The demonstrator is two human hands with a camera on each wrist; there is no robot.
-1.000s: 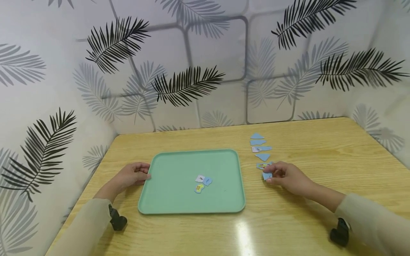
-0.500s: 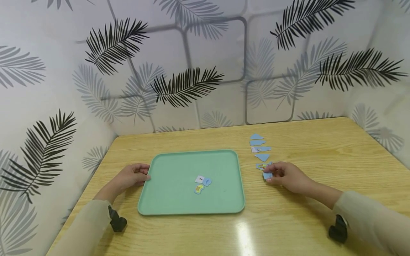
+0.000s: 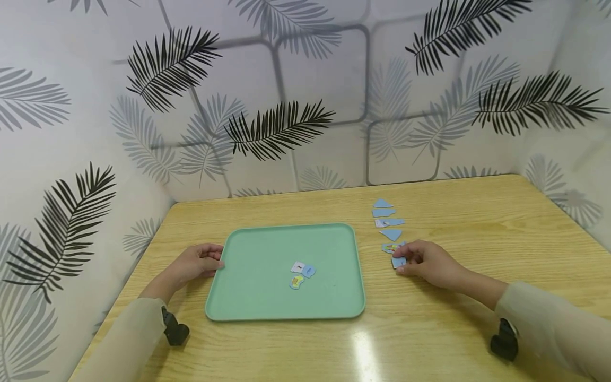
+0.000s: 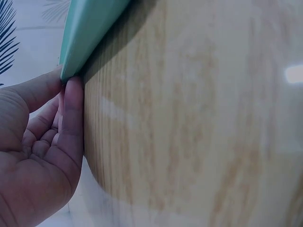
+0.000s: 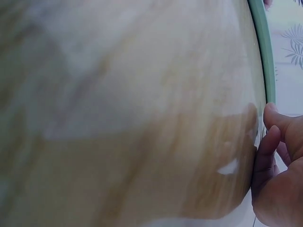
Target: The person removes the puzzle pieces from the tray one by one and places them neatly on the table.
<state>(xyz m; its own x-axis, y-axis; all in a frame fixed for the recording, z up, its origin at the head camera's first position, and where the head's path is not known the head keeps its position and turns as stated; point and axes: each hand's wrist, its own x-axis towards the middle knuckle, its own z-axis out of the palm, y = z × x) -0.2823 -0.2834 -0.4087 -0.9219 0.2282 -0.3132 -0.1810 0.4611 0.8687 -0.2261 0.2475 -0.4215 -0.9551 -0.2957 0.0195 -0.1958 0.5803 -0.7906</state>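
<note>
A green tray (image 3: 267, 249) lies on the wooden table, with three small puzzle pieces (image 3: 309, 271) close together on it. My left hand (image 3: 193, 261) pinches the tray's left rim; in the left wrist view the thumb is above the edge and a finger beneath it. To the right of the tray, my right hand (image 3: 429, 265) holds a light blue puzzle piece (image 3: 398, 262) between thumb and fingers, low over the table. Just behind it lies a colourful strip-shaped piece (image 3: 390, 248), partly covered by the fingers.
Beyond that strip, several blue puzzle pieces (image 3: 391, 234) run in a column toward the back of the table. A leaf-patterned wall (image 3: 305, 159) borders the table (image 3: 286, 350) at the back and sides.
</note>
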